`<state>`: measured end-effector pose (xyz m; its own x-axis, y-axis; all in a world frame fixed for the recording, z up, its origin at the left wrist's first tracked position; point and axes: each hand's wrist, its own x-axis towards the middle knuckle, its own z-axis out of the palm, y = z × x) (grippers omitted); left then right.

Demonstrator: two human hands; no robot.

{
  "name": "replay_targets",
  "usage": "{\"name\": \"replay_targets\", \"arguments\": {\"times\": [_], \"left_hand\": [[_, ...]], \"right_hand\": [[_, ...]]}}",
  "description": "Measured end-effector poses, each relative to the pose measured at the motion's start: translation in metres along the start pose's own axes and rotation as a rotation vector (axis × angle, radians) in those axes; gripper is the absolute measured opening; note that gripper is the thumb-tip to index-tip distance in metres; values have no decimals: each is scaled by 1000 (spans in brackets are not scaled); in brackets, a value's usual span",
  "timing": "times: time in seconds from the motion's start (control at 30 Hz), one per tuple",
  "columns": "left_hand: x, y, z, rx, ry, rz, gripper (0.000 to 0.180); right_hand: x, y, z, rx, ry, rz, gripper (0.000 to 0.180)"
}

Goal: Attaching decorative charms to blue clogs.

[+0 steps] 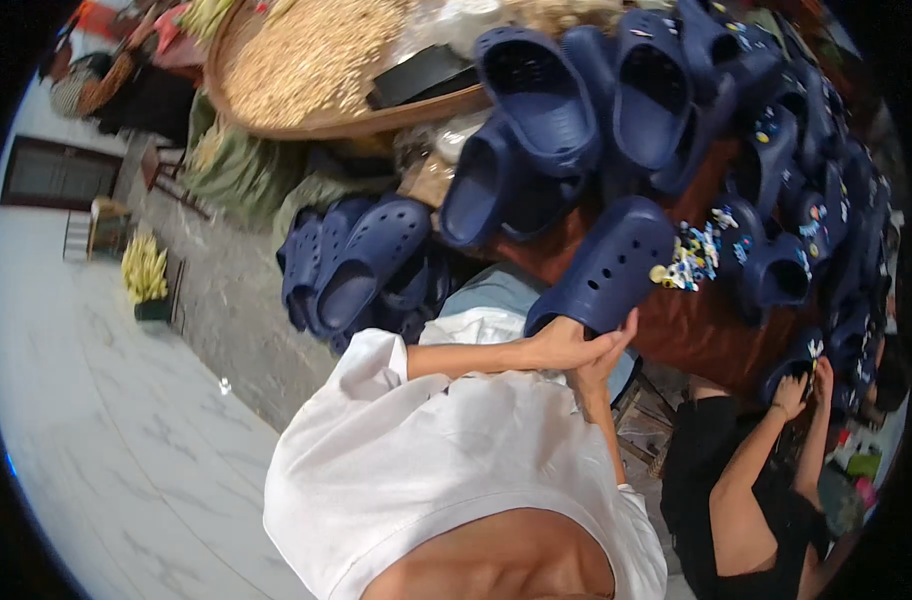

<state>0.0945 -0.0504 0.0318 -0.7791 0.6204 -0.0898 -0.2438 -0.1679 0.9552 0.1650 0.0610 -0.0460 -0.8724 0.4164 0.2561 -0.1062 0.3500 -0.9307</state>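
Note:
A dark blue foam clog (616, 262) with round holes is held before my chest, its toe pointing away over the table edge. My left hand (564, 345) grips it at the heel opening, its fingers partly hidden inside the shoe. My right hand (604, 366) closes on the clog's near right side, its fingertips against the rim. The two hands touch each other at the wrist and palm. Just right of the clog's toe lies a heap of small yellow, white and blue shoe charms (694, 256) on the brown tabletop (676, 325).
Plain blue clogs (546, 110) pile up at the table's far side, and more clogs (371, 250) hang at the left. Charm-decorated clogs (776, 265) line the right. A round basket (366, 128) of pale kernels stands beyond. At the right, a co-worker's hands (796, 392) handle a clog.

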Motion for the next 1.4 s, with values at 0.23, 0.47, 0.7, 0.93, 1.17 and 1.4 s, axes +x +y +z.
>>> {"name": "replay_targets", "arguments": {"times": [0.23,0.47,0.7,0.93,1.17,1.4], "left_hand": [[-39,33,-53,331,-93,500,46],[-91,59,-94,235,202,244,46],[-76,99,-155,202,688,109,41],[-41,107,-189,221,735,80,40],[-19,86,-208,736,759,-54,43],[-7,74,-211,1053,679,-69,32]], "right_hand": [[3,12,22,146,-203,-307,90],[33,-60,49,41,-558,-379,66],[28,-43,34,-146,-599,-325,38],[21,-45,30,-186,-619,-223,32],[22,-38,31,-221,-634,-204,31],[22,-35,33,-236,-677,-186,30]]}}
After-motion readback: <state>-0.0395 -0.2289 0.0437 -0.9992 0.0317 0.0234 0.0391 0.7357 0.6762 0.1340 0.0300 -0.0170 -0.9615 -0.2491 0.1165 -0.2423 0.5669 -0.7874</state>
